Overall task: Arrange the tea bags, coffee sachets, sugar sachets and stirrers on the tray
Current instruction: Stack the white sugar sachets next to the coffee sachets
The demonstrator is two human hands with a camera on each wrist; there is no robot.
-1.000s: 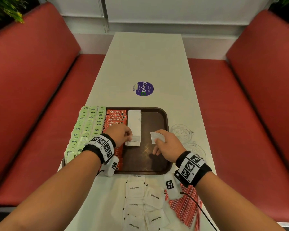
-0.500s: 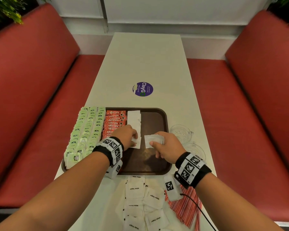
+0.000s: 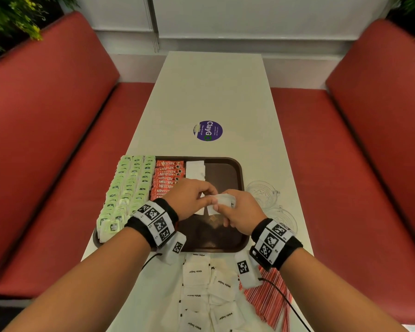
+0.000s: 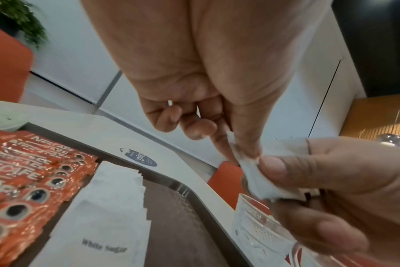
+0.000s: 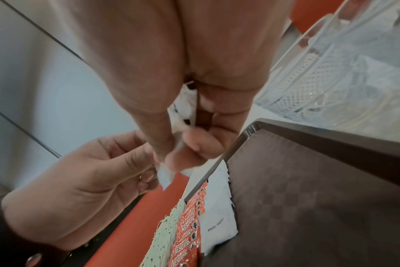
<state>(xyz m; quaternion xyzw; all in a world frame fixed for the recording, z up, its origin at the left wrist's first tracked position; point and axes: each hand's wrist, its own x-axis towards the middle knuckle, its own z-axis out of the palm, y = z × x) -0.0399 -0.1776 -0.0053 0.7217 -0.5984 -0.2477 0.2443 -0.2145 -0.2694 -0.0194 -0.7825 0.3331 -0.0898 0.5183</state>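
Above the brown tray (image 3: pixel 240 178), the right hand (image 3: pixel 240 212) and left hand (image 3: pixel 192 197) both pinch one white sugar sachet (image 3: pixel 222 202), its long axis running left-right, over the near end of the sugar row (image 3: pixel 195 170).

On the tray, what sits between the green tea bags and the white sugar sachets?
The red Nescafe coffee sachets, in a column between the tea bags and the sugar sachets on the tray; clearest in the head view.

Table (image 3: pixel 211 92): long, white.
Sticker (image 3: pixel 208 131): round, purple, beyond the tray.
Glass dishes (image 3: pixel 262 192): two, possibly cups, right of the tray.
Benches (image 3: pixel 46 130): red, both sides.
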